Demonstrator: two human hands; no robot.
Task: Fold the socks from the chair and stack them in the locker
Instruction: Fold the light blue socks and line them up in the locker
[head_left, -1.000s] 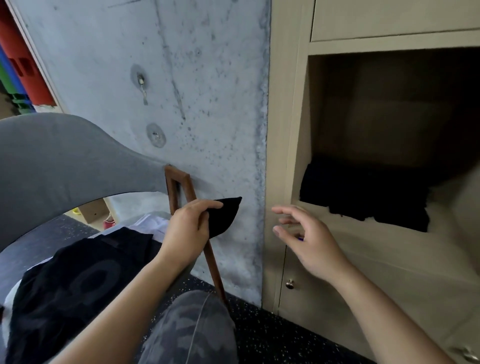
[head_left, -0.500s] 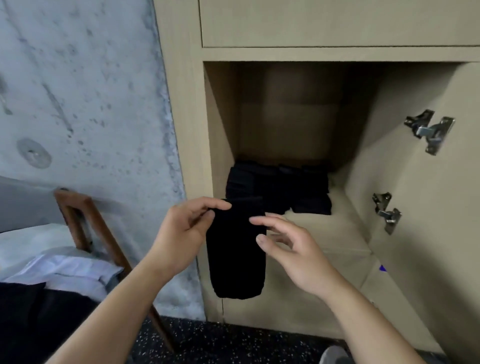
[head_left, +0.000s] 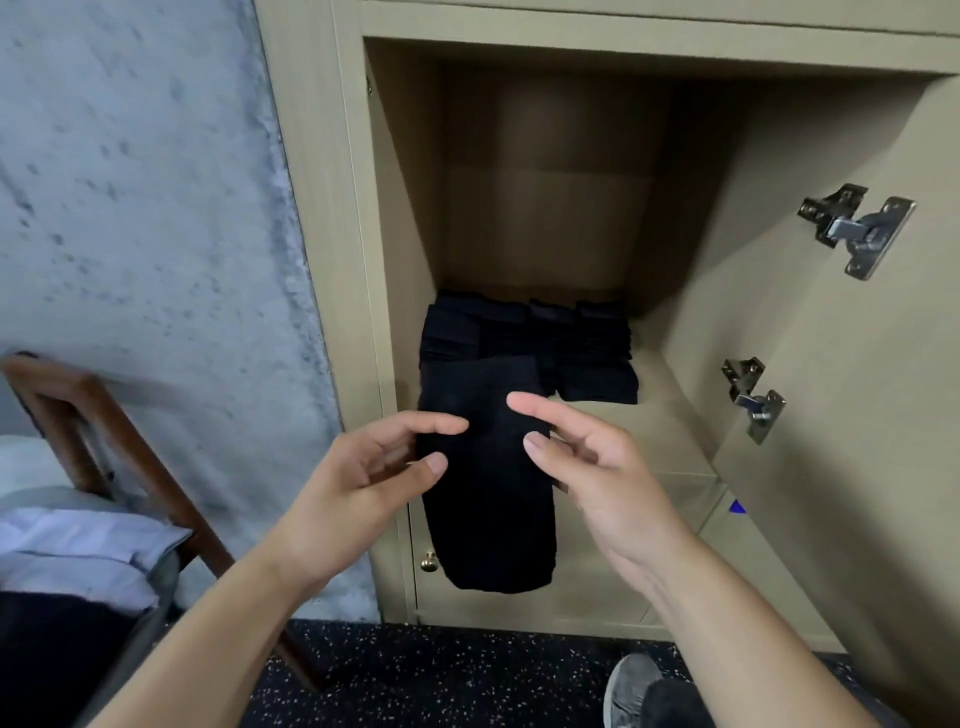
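Note:
A black sock (head_left: 488, 514) hangs lengthwise in front of the open locker (head_left: 675, 441), with its top reaching the shelf. My left hand (head_left: 363, 483) holds the sock's left edge, thumb and forefinger lying across the front. My right hand (head_left: 587, 467) holds the right edge, thumb and forefinger on the front and the other fingers hidden behind the cloth. Folded black socks (head_left: 550, 343) are stacked at the back left of the shelf. At the left stands the chair (head_left: 119, 431), bearing white cloth (head_left: 78, 545) and dark clothing (head_left: 47, 654).
The locker door (head_left: 831, 389) stands open on the right, with two metal hinges (head_left: 857, 228) on it. Below the shelf is a closed door with a small knob (head_left: 429, 561). A concrete wall (head_left: 156, 208) is on the left. My shoe (head_left: 631, 691) is on the speckled floor.
The view has swung from the chair to the locker. My left hand has carried the sock up to the shelf, and my right hand has closed in on its right edge.

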